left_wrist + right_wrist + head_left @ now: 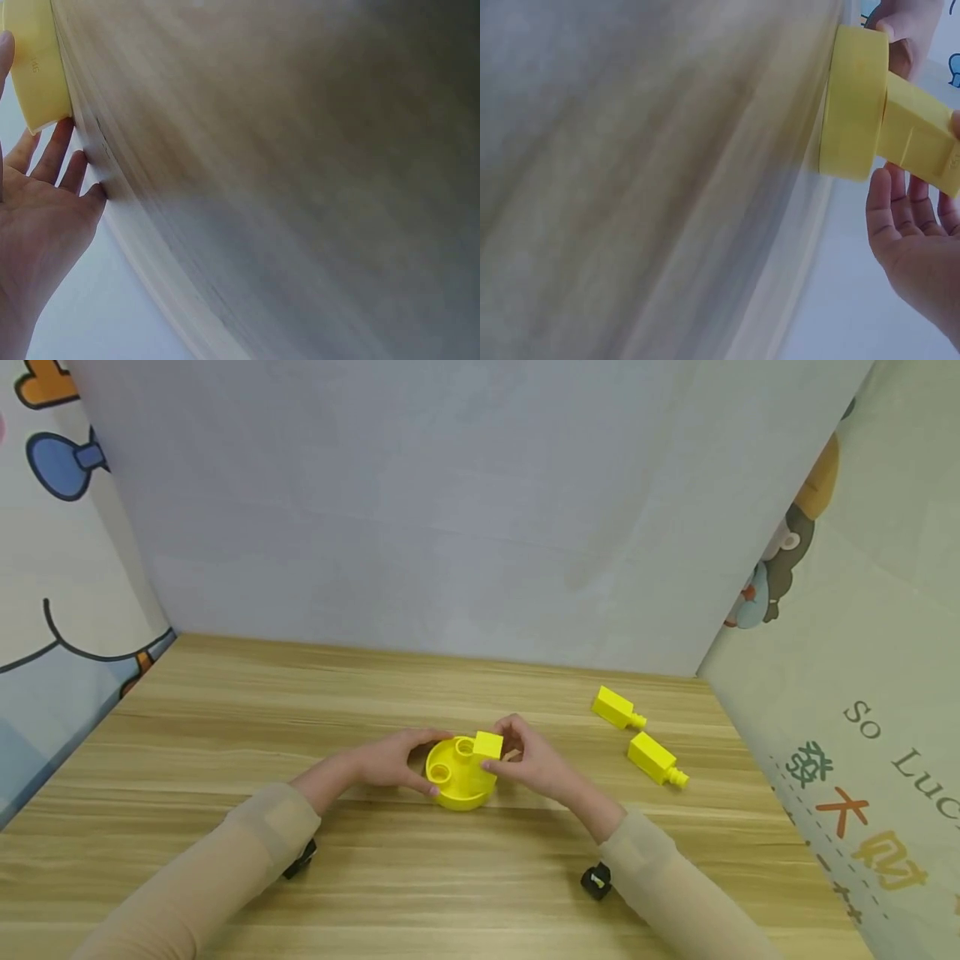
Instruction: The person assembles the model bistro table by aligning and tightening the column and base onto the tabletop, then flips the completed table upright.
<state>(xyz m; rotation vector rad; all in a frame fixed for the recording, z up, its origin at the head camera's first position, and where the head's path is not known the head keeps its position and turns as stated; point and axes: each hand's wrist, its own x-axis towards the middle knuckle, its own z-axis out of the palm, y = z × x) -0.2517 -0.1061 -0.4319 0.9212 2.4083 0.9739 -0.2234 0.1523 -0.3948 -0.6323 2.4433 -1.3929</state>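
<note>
A round yellow base point(452, 787) with a raised rim and ring-shaped sockets lies on the table. My left hand point(390, 762) grips its left side, thumb at the near edge and fingers round the far edge. In the left wrist view, fingertips meet the wall of the base point(37, 67). A yellow square-sided leg point(487, 745) stands over the right part of the base, pinched between the thumb and fingers of my right hand point(538, 768). From the right wrist, the leg point(919, 131) leans at a tilt, its lower end hidden behind the rim.
Two more yellow legs with threaded ends, a farther one point(615, 707) and a nearer one point(651, 757), lie on the wooden table point(360, 868) to the right. A grey cloth wall point(450, 527) rises behind the table. Printed cloths flank both sides.
</note>
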